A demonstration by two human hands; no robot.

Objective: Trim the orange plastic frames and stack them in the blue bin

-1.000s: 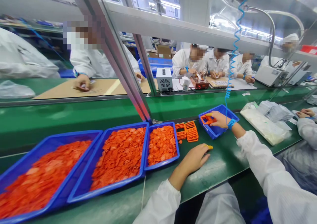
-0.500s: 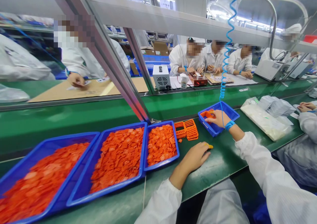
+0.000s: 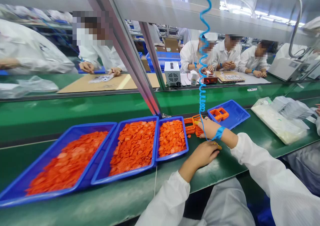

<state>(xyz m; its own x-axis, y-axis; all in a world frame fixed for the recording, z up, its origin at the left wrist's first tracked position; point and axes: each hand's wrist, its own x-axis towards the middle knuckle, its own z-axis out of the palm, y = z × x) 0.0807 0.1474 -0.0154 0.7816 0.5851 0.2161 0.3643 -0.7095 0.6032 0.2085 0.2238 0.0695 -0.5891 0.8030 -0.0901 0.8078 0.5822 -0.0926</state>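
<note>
My right hand (image 3: 209, 127), with a blue wrist strap, is at the stacked orange frames (image 3: 190, 125), its fingers on the right-hand stack. Just below it, my left hand (image 3: 203, 155) rests low over the green table, fingers bent together near a small yellow piece; what it holds, if anything, is hidden. A blue tray (image 3: 237, 114) behind my right hand contains a few orange frames (image 3: 219, 114). Left of the stacks, a small blue bin (image 3: 186, 142) is filled with orange pieces (image 3: 171, 137).
Two larger blue bins (image 3: 93, 179) of orange pieces stand on the left. A coiled blue cord (image 3: 202, 99) hangs down to my right wrist. Plastic-wrapped packs (image 3: 280, 121) lie at the right. Across the green divider (image 3: 112, 108), people in white work.
My right hand has moved left from the blue tray to the stacked orange frames. My left hand stays low over the table. The camera view has shifted.
</note>
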